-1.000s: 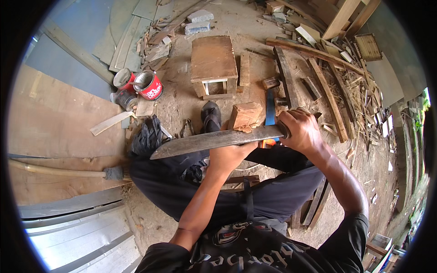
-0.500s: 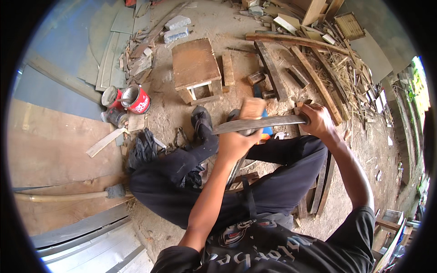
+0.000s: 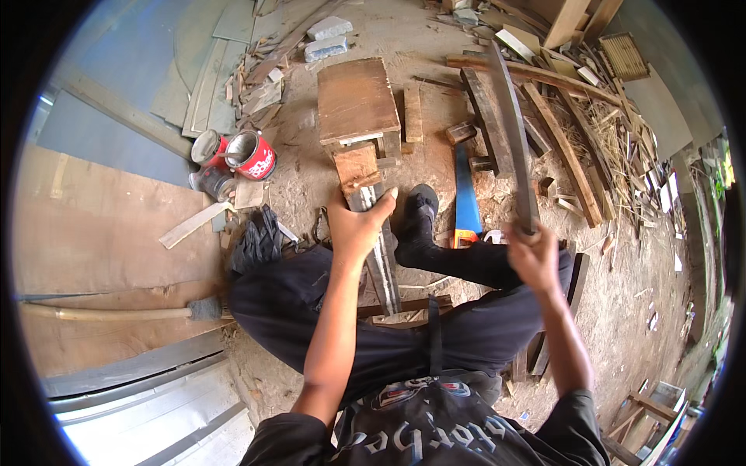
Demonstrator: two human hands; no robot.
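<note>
My left hand [image 3: 357, 225] is wrapped round a length of wood [image 3: 382, 272] held between my bent legs. Its long face is dark with white streaks, and its upper end shows pale, cut wood with a rough split strip across it. My right hand [image 3: 533, 256] grips the handle of a machete [image 3: 514, 124] above my right knee. The long dark blade points away from me, apart from the wood. Between my foot and the machete lies a handsaw [image 3: 465, 190] with a blue blade and orange handle.
A small wooden stool [image 3: 357, 101] stands just beyond the held wood. Planks [image 3: 563, 155] and scrap lie at the far right. Paint cans [image 3: 253, 155], a black plastic bag [image 3: 259, 242] and a pole-like handle [image 3: 116, 313] are on the left.
The machete has swung from lying crosswise over my left hand to pointing away on the right. My left hand and the wood have shifted left, bringing the wood's streaked face into view.
</note>
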